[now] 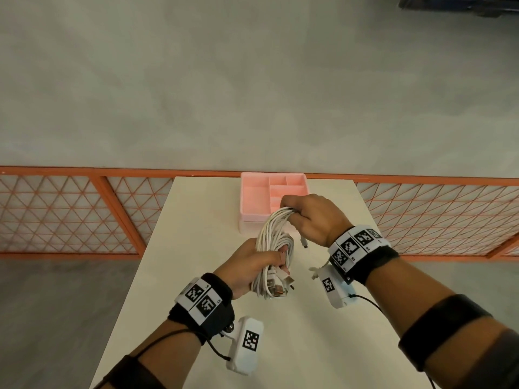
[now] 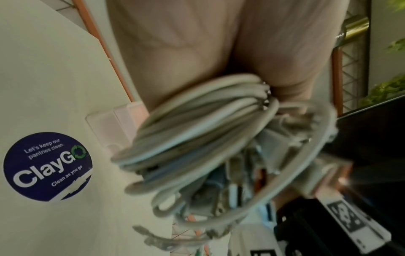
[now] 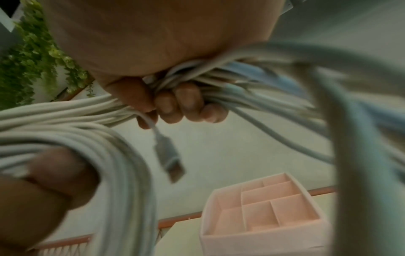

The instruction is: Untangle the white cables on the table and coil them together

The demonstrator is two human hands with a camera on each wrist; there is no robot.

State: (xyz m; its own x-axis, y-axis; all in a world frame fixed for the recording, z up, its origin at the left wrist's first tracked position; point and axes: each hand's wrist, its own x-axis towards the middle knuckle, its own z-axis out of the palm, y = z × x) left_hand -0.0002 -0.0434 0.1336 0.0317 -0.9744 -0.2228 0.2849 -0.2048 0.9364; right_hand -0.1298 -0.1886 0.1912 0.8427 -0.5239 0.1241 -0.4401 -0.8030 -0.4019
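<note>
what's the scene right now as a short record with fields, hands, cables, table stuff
cables: white cable bundle gathered in loops, held above the table, not resting on it
left hand: left hand grips the near end of the bundle, where several plugs stick out
right hand: right hand grips the far end, fingers curled round the strands
loose end: one plug dangles below the right hand
table: pale table with pink divided organiser at its far edge
sticker: round blue sticker on the table

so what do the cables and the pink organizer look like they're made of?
White cables: smooth matte plastic or rubbery sheath, bending in soft loops; plug tips look metallic. Pink organizer: likely thin rigid plastic, matte, slightly translucent walls with straight dividers.
</note>
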